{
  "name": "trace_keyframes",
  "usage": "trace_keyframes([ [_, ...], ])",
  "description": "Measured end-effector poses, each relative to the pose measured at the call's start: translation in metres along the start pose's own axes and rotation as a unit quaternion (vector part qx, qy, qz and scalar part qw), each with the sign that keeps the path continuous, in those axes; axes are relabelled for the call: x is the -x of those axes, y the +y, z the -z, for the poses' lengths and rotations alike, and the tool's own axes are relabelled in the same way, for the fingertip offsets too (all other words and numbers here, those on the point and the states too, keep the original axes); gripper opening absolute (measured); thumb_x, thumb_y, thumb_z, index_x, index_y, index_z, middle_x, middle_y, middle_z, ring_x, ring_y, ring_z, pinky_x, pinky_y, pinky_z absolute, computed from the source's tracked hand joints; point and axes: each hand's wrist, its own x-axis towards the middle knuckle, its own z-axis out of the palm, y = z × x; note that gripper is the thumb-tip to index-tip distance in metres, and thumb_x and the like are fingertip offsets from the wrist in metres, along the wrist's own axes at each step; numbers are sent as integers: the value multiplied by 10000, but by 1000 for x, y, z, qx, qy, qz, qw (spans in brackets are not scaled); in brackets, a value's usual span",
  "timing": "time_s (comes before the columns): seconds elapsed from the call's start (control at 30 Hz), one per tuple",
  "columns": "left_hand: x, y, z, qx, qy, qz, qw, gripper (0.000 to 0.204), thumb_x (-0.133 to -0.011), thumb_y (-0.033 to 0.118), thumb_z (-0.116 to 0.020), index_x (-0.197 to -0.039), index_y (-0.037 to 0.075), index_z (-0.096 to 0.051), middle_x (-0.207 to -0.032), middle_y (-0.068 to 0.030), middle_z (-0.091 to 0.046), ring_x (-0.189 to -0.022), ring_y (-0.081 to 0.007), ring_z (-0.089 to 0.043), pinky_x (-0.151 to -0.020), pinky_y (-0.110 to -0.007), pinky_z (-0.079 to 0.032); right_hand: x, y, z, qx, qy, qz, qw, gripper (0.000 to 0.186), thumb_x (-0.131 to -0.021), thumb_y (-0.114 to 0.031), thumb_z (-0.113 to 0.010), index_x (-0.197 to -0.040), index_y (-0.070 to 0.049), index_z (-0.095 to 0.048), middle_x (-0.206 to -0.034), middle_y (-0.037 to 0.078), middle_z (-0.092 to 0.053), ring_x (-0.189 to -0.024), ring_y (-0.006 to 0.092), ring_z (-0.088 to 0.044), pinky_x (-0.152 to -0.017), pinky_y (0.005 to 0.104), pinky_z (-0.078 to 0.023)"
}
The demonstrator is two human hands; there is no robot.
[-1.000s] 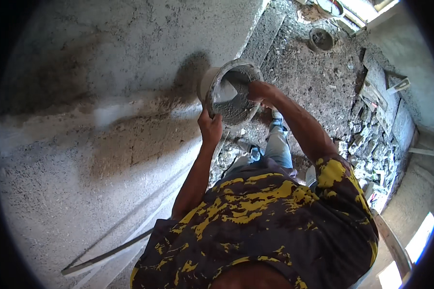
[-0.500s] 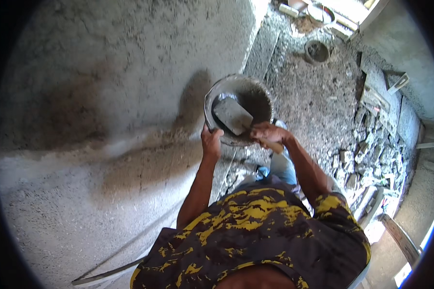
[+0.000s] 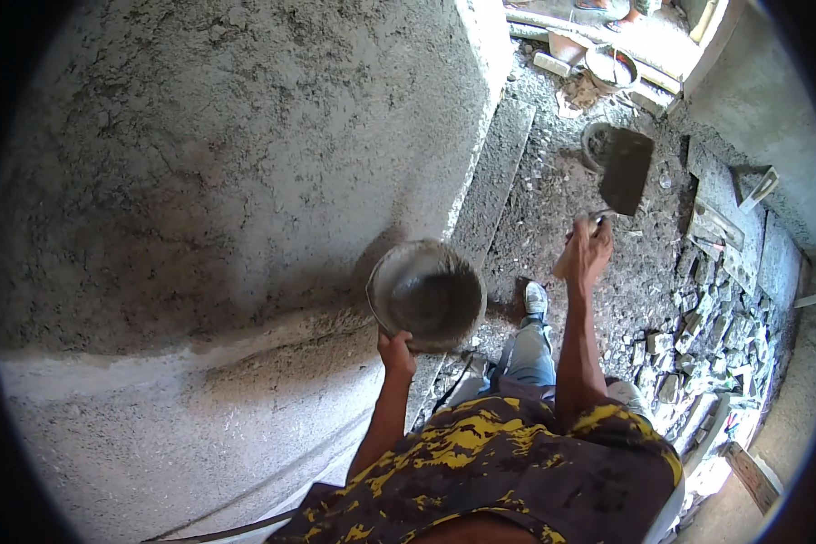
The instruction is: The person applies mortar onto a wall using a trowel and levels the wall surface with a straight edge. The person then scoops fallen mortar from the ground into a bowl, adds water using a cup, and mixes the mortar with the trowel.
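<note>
My left hand [image 3: 397,352] grips the near rim of a round, mortar-smeared bucket [image 3: 392,299]. The bucket is tilted beside the wall, and wet grey material shows inside it. Out to the right, my right hand [image 3: 590,251] is closed round the handle of a trowel [image 3: 627,172]. The trowel's broad, dark blade points away from me, apart from the bucket and above the floor. On my left rises a rough, plastered wall [image 3: 272,136] with a darker, damp-looking patch.
A second bucket [image 3: 593,143] stands on the gritty floor, partly behind the trowel blade. Farther off, another bucket [image 3: 610,68] sits by a bright doorway, where a person's feet [image 3: 621,23] show. Rubble [image 3: 689,335] lies to the right, near boards bearing a hand float [image 3: 718,224].
The trowel has come out of the bucket and swung away to the right in my right hand. The bucket, still in my left hand, now sits lower and nearer me in view.
</note>
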Motion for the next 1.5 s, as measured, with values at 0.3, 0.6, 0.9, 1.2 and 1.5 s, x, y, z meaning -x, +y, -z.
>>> trace_keyframes([
  [0.3, 28, -31, 90, 7, 103, 22, 994, 580, -620, -71, -477, -1182, 77, -466, -1037, -53, -555, -871, -182, -565, -662, -290, -483, 162, -65, -265, -23, -289, 51, 956, 171, -846, -167, -477, -886, -5, -515, -842, 209, -579, -755, 396, -557, -644, 463, -428],
  [0.6, 26, -5, 99, -15, 34, 23, 999, 538, -611, -60, -493, -1142, 23, -485, -1011, -71, -562, -871, -213, -558, -790, -299, -444, 228, 8, -23, 328, -565, 210, 728, 375, -808, -296, -561, -1113, -84, -508, -786, 187, -629, -739, 323, -639, -636, 432, -512],
  [0.9, 31, 26, 55, -282, -50, -251, 925, 508, -612, 4, -513, -1116, -52, -513, -964, -156, -612, -855, -228, -575, -795, -336, -439, 253, -30, -66, 487, -631, 178, 577, 303, -777, -276, -596, -970, -53, -665, -995, 159, -643, -970, 281, -619, -792, 420, -499],
  [1.2, 29, 99, 2, -261, -215, -323, 884, 430, -737, 11, -477, -1163, -50, -481, -987, -190, -606, -875, -271, -581, -809, -329, -434, 139, -87, -53, 374, -581, -158, 705, 309, -900, -319, -451, -953, -33, -553, -633, 74, -524, -473, 178, -504, -413, 328, -426],
  [1.5, -2, 102, -78, -226, -345, -238, 879, 506, -727, 13, -487, -1232, -7, -450, -1063, -90, -564, -902, -162, -528, -828, -279, -419, 105, 33, -11, -94, -646, -391, 649, 223, -906, -225, -499, -1024, -46, -560, -661, 52, -528, -497, 142, -512, -403, 272, -434],
])
